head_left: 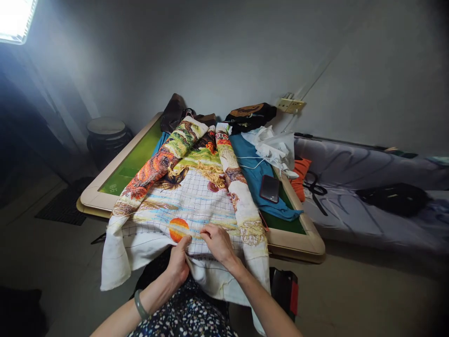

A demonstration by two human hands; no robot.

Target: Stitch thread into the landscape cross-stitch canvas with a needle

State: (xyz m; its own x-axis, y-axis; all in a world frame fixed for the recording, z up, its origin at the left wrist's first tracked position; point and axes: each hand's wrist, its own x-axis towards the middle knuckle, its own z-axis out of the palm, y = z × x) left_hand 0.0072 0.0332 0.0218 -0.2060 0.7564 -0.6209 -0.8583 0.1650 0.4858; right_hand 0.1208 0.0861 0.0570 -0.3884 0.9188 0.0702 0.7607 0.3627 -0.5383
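Note:
A large cross-stitch cloth (206,201), white with a printed grid, is spread over the table and hangs down its front edge to my lap. Both its sides are rolled inward, showing stitched orange, green and brown patterns. My left hand (179,259) grips the cloth just below a stitched orange sun (179,230), thumb on top and fingers hidden underneath. To its right, my right hand (217,242) is held close over the cloth with thumb and forefinger pinched together. Whatever is in that pinch is too small to make out. Loose yellowish threads (210,172) lie higher on the cloth.
The green-topped table (121,174) has a pale raised rim. On it are a blue cloth (250,159), a dark phone (270,188), a white plastic bag (275,150) and dark bags (250,114). A sofa (351,210) stands right, stacked stools (107,133) left.

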